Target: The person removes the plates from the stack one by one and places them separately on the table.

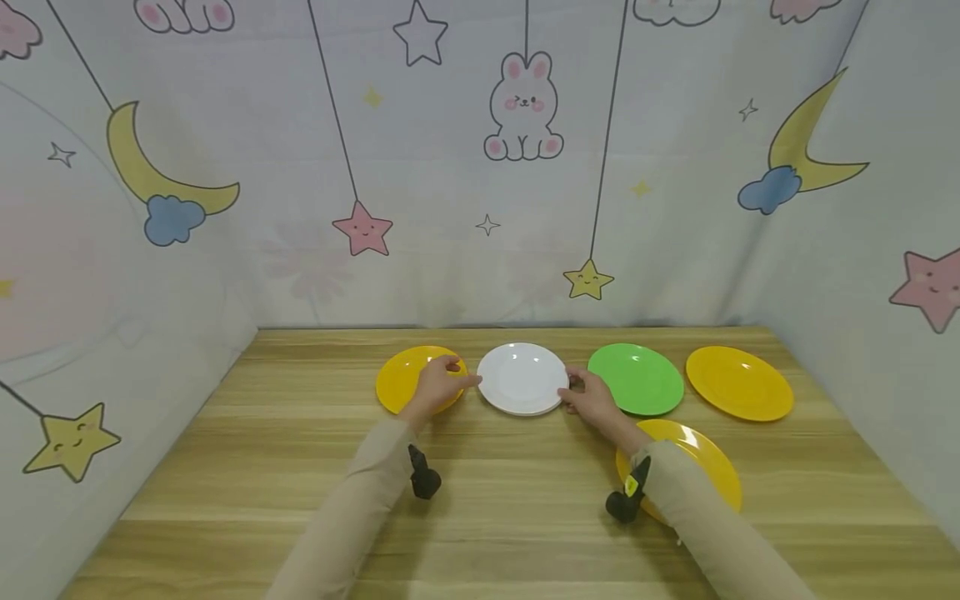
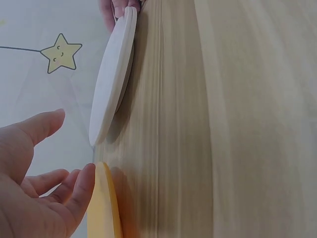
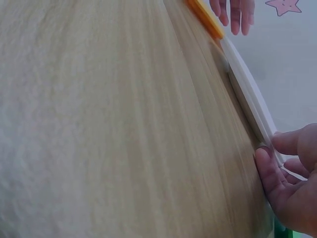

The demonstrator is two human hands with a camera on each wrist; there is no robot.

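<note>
A white plate (image 1: 522,379) lies at the back middle of the table, and in the left wrist view a double rim shows at the white plate's edge (image 2: 113,74). My right hand (image 1: 594,400) pinches its right rim, thumb above and fingers below, as the right wrist view shows. On the other side, my left hand (image 1: 437,387) hovers over the right part of a yellow plate (image 1: 397,379), fingers spread and holding nothing. Its fingertips point toward the white plate's left rim, with a gap between in the left wrist view.
A green plate (image 1: 637,381) lies just right of my right hand, and another yellow plate (image 1: 738,383) is beyond it. Nearer, a yellow plate (image 1: 701,454) is partly under my right forearm. A patterned cloth (image 1: 450,283) hangs behind the wooden table (image 1: 510,517).
</note>
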